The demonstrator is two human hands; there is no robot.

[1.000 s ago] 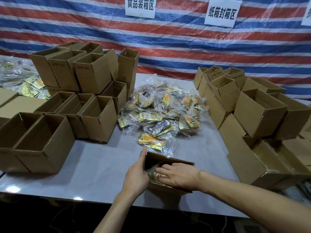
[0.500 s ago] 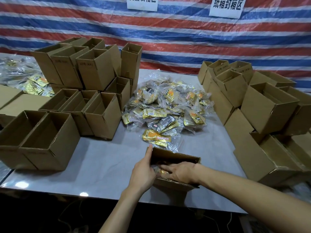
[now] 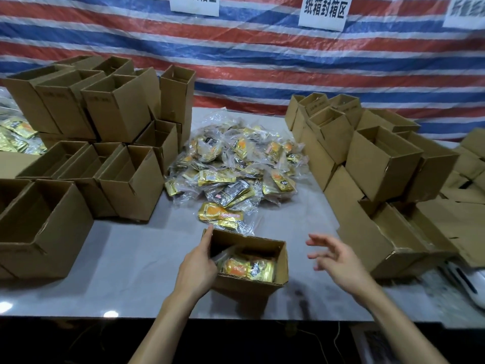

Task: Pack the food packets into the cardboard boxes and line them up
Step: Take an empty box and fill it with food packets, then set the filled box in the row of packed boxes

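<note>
Left hand [image 3: 198, 264] grip on cardboard box [image 3: 244, 287] wall; right hand [image 3: 338, 261] spread.

The cardboard box [image 3: 244, 288] at six o'clock is matt brown corrugated board, and its cut rim shows the fluting. The box stacks [image 3: 118, 114] at nine and three o'clock have the same dull, papery finish. The food packets [image 3: 236, 169] at centre are glossy gold foil inside crinkled clear plastic. The table [image 3: 136, 258] is smooth grey with a soft sheen. At twelve o'clock a woven plastic tarp [image 3: 262, 61] carries matt white paper signs [image 3: 324, 11]. At four o'clock lies a glossy white plastic device [image 3: 475, 295].
</note>
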